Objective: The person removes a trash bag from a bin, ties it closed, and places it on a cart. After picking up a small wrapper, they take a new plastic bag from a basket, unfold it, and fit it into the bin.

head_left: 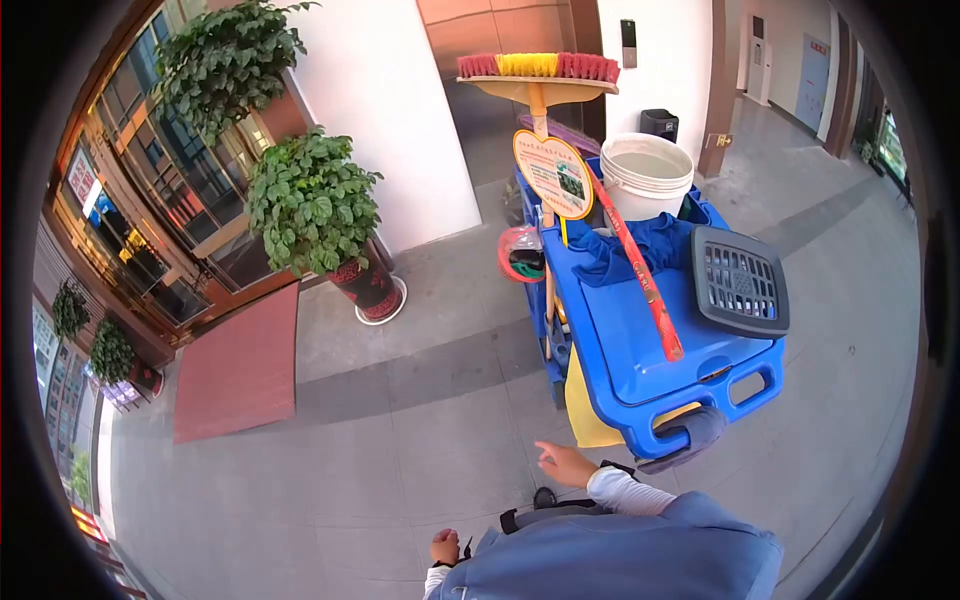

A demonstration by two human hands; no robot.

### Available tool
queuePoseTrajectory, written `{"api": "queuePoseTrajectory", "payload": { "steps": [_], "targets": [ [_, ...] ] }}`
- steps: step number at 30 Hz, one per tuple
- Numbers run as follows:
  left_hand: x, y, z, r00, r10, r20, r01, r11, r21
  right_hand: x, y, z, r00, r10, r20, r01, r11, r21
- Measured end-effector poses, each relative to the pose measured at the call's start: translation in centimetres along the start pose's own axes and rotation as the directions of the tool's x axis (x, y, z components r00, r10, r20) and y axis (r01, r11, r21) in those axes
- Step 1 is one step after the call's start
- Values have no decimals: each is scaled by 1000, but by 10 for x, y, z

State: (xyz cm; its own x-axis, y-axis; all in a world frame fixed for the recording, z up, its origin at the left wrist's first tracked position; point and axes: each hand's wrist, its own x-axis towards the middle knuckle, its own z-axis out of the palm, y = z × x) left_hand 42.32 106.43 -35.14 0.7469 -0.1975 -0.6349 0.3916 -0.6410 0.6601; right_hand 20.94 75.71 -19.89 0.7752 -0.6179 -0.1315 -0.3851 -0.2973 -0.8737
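Observation:
Near the cart's handle end, my right hand (567,466) is in the air with its index finger stretched out and nothing visible in it. Low in the view, my left hand (445,546) is curled into a loose fist beside my body, and no object shows in it. The blue cleaning cart (625,345) carries a white bucket (645,175), a blue cloth (625,250), a dark grated plastic piece (742,283) and a red strip (640,270). A broom (537,68) stands bristles-up at its side, behind a heart-shaped sign (553,175).
Potted plants (312,200) stand by the glass doors (150,180) at left, with a red mat (240,370) on the grey tiled floor (400,470). Behind the cart are an elevator door (490,110) and a small dark bin (659,124). A corridor opens at upper right.

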Motion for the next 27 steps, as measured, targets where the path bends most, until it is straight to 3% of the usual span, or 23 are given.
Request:
{"api": "queuePoseTrajectory", "payload": {
  "steps": [1,3,5,9,12,13,16,18,20,22,27],
  "targets": [
    [27,27,7,979,203,23,-204,976,76,5,-1,-5,1000,-6,-26,6,1000,5],
    [65,94,12,914,391,105,-405,888,216,14,-9,-22,996,19,-82,-17,1000,22],
    [89,155,22,889,435,146,-449,889,88,17,-21,-32,987,86,-135,-76,994,76],
    [100,261,56,858,403,318,-448,891,80,38,-3,-22,953,100,-288,-99,995,17],
    [103,335,92,750,383,539,-492,868,67,67,-3,-24,892,158,-423,-150,987,53],
    [111,360,109,680,410,608,-544,838,43,80,-8,-28,852,236,-467,-220,971,90],
    [113,457,153,407,541,736,-641,743,-192,136,-34,-43,729,149,-668,-240,970,-45],
    [87,547,154,115,646,755,-766,541,-346,183,-64,-59,715,225,-662,-276,961,29],
    [74,628,147,-172,704,689,-830,274,-486,228,-80,-80,665,56,-745,-223,967,-126],
    [57,694,128,-320,753,575,-788,125,-603,272,-74,-104,617,-61,-785,-218,945,-245],
    [28,787,68,-491,785,377,-392,188,-901,367,-70,-156,587,-48,-808,-371,871,-321]
  ]
}}
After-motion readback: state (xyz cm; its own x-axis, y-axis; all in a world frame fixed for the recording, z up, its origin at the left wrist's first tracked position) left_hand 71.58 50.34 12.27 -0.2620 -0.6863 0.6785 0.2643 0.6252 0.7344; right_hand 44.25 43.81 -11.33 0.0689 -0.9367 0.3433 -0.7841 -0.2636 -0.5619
